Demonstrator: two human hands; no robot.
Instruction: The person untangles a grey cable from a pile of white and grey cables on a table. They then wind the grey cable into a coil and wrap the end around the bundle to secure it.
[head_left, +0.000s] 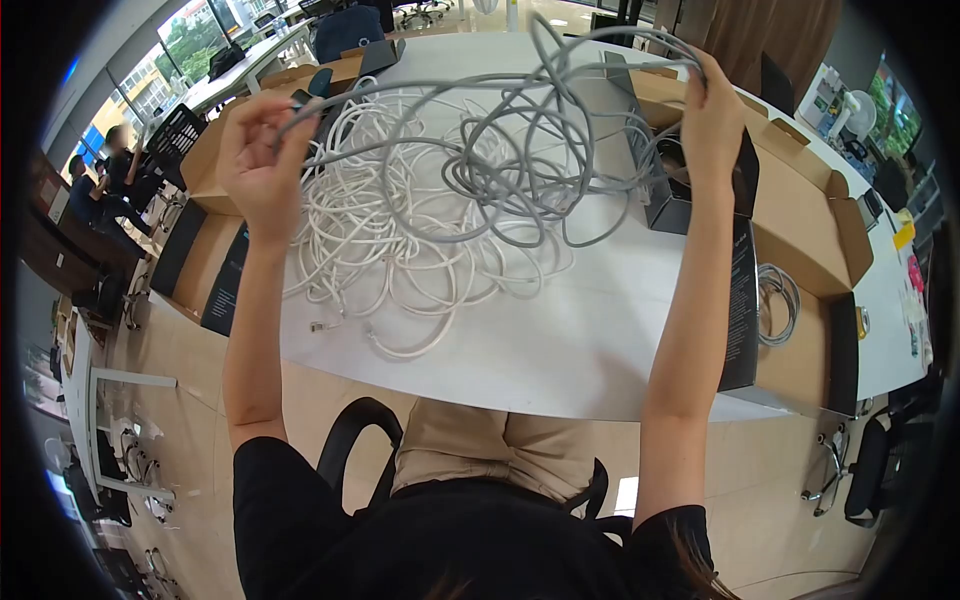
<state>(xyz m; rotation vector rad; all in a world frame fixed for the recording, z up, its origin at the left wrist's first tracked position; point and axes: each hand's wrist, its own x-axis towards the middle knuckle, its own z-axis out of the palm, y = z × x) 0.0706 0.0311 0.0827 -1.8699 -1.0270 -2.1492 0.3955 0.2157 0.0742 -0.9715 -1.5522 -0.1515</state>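
A tangled grey network cable (490,182) stretches in loose loops between my two raised hands, above the table. My left hand (262,160) is closed in a pinch on one stretch of it. My right hand (714,118) is closed around several strands at the other side. Below and behind the grey loops lies a large messy heap of white network cable (345,225) on the white table (560,345). One clear plug (320,326) of the white cable rests near the table's front edge. Some grey strands trail toward a dark box (672,212) at the right.
To my right, an open cardboard box (800,235) holds a neat grey cable coil (778,305). Another open box (200,262) stands at the left, with more boxes behind. A chair armrest (345,440) is below the table edge. Two people sit far off at the left.
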